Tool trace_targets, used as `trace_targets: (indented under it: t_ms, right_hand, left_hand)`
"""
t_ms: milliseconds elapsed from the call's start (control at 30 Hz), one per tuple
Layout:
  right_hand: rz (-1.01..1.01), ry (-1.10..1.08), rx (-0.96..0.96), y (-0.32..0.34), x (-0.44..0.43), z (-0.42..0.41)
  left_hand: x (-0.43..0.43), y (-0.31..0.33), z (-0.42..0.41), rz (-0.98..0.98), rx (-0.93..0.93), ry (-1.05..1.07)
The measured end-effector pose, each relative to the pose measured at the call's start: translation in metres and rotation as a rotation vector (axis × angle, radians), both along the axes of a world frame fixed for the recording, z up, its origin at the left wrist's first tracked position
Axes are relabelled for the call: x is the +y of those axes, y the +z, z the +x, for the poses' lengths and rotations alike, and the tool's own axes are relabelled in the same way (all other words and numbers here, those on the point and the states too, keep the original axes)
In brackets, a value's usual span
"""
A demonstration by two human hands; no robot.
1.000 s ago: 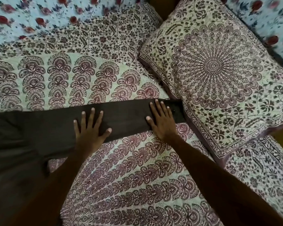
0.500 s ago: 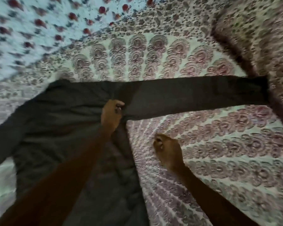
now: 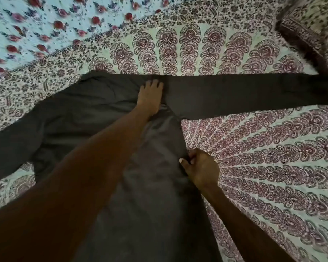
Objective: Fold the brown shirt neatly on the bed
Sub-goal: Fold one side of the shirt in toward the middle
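The brown shirt [image 3: 106,118] lies spread flat on the bed, one long sleeve [image 3: 254,93] stretched out to the right and the other running off to the left. My left hand [image 3: 150,97] is at the shirt's right shoulder, where that sleeve joins the body, its fingertips curled into the fabric. My right hand [image 3: 201,167] is lower down at the shirt's right side edge. It pinches the cloth between the thumb and curled fingers. My forearms cover part of the shirt's body.
A patterned maroon and cream bedspread [image 3: 263,167] lies under the shirt. A matching pillow [image 3: 311,25] sits at the top right, close to the end of the sleeve. A pale blue sheet with red flowers [image 3: 36,25] fills the top left.
Both hands left the stretched sleeve, where they lay flat. My left hand moved to the shoulder and my right hand came to the side edge and pinched it. The view swung left.
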State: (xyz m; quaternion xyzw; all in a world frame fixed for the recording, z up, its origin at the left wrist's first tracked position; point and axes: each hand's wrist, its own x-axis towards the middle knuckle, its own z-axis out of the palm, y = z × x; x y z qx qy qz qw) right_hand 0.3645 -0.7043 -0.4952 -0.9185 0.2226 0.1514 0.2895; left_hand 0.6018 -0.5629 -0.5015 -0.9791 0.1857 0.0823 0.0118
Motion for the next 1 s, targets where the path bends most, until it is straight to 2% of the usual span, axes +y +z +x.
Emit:
trace_targets:
  t_ms: [100,233,433,500,600,767,867,933,1000]
  right_hand:
    - [-0.017,-0.036,-0.051,-0.004,0.006,0.005]
    - [-0.011,-0.031,-0.036,-0.01,0.006,0.02]
    - [0.205,0.029,-0.092,0.001,0.017,0.029]
    - [0.267,0.096,-0.151,0.013,0.028,0.029]
    - [0.329,0.215,-0.233,0.022,0.051,0.027]
    - [0.339,0.406,-0.16,0.018,0.106,0.02]
    - [0.322,0.476,-0.08,0.011,0.137,0.019]
    - [0.307,0.496,-0.037,0.004,0.154,0.022]
    - [0.3,0.491,0.001,-0.004,0.168,0.026]
  left_hand:
    - [0.008,0.005,0.024,0.045,-0.008,0.112]
    - [0.015,0.007,0.056,-0.008,0.051,0.033]
    - [0.018,0.03,0.075,-0.133,0.068,0.066]
    - [0.029,0.04,0.081,-0.178,0.019,0.103]
    - [0.058,0.051,0.09,-0.112,-0.042,0.13]
    - [0.123,0.052,0.088,0.009,-0.04,0.114]
    - [0.156,0.036,0.085,-0.145,0.001,0.165]
    - [0.171,0.026,0.084,-0.278,0.019,0.279]
    - [0.18,0.019,0.083,-0.31,0.046,0.355]
